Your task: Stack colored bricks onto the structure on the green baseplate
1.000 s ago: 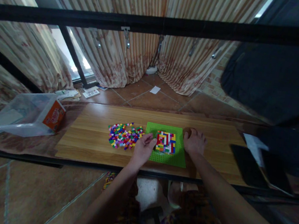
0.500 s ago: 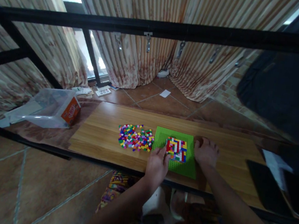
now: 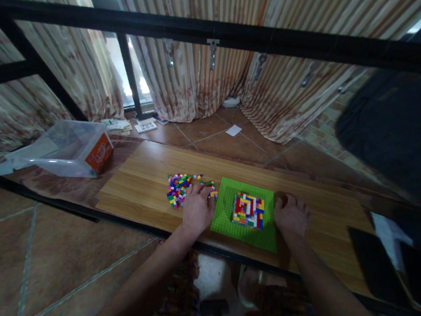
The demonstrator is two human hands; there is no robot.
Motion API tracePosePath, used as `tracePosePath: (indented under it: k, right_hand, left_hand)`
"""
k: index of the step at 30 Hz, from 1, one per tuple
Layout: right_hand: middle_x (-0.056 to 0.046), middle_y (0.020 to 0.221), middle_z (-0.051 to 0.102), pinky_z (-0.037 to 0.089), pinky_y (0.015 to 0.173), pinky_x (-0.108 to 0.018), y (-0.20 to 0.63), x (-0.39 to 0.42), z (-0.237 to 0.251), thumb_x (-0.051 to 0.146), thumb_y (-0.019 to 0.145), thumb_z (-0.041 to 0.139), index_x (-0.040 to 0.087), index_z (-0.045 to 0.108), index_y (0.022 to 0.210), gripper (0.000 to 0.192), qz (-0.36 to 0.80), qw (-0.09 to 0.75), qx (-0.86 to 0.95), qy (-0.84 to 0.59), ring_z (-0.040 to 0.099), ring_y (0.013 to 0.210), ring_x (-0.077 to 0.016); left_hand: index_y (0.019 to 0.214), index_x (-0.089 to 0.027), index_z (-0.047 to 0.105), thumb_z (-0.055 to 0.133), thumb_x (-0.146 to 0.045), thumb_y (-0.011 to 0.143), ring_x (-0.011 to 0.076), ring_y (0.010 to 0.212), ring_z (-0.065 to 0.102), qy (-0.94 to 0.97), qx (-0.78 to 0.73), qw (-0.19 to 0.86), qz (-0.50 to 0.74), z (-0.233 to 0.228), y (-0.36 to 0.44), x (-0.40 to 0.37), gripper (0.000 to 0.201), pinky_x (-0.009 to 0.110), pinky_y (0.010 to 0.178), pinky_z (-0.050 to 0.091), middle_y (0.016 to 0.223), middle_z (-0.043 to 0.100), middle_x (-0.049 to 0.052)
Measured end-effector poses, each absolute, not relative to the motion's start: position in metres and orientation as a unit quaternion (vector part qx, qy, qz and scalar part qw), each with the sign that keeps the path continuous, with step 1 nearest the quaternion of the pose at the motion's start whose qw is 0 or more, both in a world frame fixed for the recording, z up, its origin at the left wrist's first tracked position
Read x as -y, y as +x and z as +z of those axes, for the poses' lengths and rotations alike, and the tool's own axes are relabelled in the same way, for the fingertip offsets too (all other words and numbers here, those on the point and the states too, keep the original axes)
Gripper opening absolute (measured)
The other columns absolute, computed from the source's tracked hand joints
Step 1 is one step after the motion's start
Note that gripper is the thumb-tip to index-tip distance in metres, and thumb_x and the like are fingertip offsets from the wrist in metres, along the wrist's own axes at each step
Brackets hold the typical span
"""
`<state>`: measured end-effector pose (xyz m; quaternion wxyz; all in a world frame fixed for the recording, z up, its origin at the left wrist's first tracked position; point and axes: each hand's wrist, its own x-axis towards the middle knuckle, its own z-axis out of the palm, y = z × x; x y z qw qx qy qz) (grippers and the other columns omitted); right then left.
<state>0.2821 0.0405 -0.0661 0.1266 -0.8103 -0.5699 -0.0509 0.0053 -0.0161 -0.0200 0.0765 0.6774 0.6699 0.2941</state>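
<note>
My left hand (image 3: 197,211) reaches over the right part of a loose pile of small coloured toy bricks (image 3: 178,187), its fingers bent down and slightly apart among them. No brick shows in its grip. To its right lies a green studded baseplate (image 3: 225,220), carrying a low block built of many-coloured bricks (image 3: 249,210). My right hand (image 3: 291,217) rests on the tabletop against the baseplate's right edge. Its thumb stands apart from the loosely curled fingers, with nothing visible between them.
The wooden tabletop (image 3: 142,186) runs across the view. A clear plastic box (image 3: 70,149) with an orange label stands off its left end. Dark flat panels (image 3: 377,263) lie at the right. A black metal bar (image 3: 247,38) crosses above, with clips hanging from it.
My left hand has moved left, from the built block's edge to the loose brick pile. My right hand has stayed beside the baseplate. The camera view has shifted slightly.
</note>
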Motion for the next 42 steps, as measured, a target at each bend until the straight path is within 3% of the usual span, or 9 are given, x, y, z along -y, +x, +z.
tracePosePath:
  k: [3,10,21,31,35,42]
  right_hand:
    - [-0.021,0.128,0.058,0.037,0.096,-0.049,0.282,-0.041,-0.065,0.038,0.092,0.036,0.01,0.058,0.129,0.051,-0.05,0.127,0.568,-0.812,0.05,0.116,-0.0359]
    - [-0.022,0.127,0.058,0.037,0.096,-0.049,0.282,-0.042,-0.066,0.037,0.092,0.036,0.01,0.058,0.128,0.05,-0.053,0.126,0.568,-0.812,0.051,0.114,-0.0358]
    - [-0.02,0.131,0.056,0.035,0.098,-0.048,0.28,-0.04,-0.063,0.038,0.094,0.035,0.01,0.057,0.128,0.05,-0.049,0.131,0.567,-0.812,0.05,0.117,-0.0351]
    - [-0.019,0.13,0.056,0.034,0.097,-0.046,0.279,-0.042,-0.064,0.037,0.094,0.036,0.012,0.057,0.128,0.047,-0.044,0.138,0.561,-0.815,0.048,0.116,-0.033]
    - [-0.019,0.13,0.056,0.033,0.097,-0.046,0.28,-0.044,-0.064,0.036,0.094,0.037,0.012,0.057,0.128,0.047,-0.04,0.14,0.559,-0.816,0.048,0.116,-0.0326]
    - [-0.019,0.13,0.057,0.033,0.096,-0.045,0.28,-0.043,-0.065,0.037,0.094,0.037,0.012,0.058,0.126,0.046,-0.048,0.143,0.563,-0.813,0.048,0.115,-0.0321]
  left_hand:
    - [0.104,-0.018,0.07,0.056,-0.021,0.083,0.0279,0.107,0.053,0.707,-0.66,0.054,0.249,-0.019,0.0,0.003,0.025,0.043,0.097,0.041,0.109,0.064,0.012]
    - [0.093,-0.017,0.072,0.049,-0.016,0.085,0.03,0.106,0.052,0.722,-0.661,0.059,0.198,-0.021,-0.001,-0.007,0.025,0.044,0.095,0.041,0.103,0.065,0.015]
    - [0.09,-0.015,0.065,0.042,-0.01,0.087,0.0266,0.098,0.058,0.736,-0.649,0.032,0.189,-0.025,-0.006,-0.008,0.024,0.04,0.094,0.042,0.092,0.066,0.013]
    - [0.098,-0.02,0.066,0.047,-0.012,0.087,0.0169,0.089,0.066,0.665,-0.574,0.239,0.412,-0.015,0.014,0.015,0.024,0.03,0.084,0.051,0.097,0.07,0.005]
    - [0.095,-0.02,0.066,0.052,-0.014,0.086,0.0147,0.08,0.067,0.647,-0.558,0.291,0.43,-0.013,0.029,0.017,0.017,0.027,0.075,0.052,0.09,0.071,0.003]
    - [0.093,-0.021,0.067,0.054,-0.013,0.086,0.0177,0.085,0.068,0.678,-0.562,0.281,0.381,-0.009,0.046,0.011,0.017,0.032,0.082,0.052,0.091,0.072,0.003]
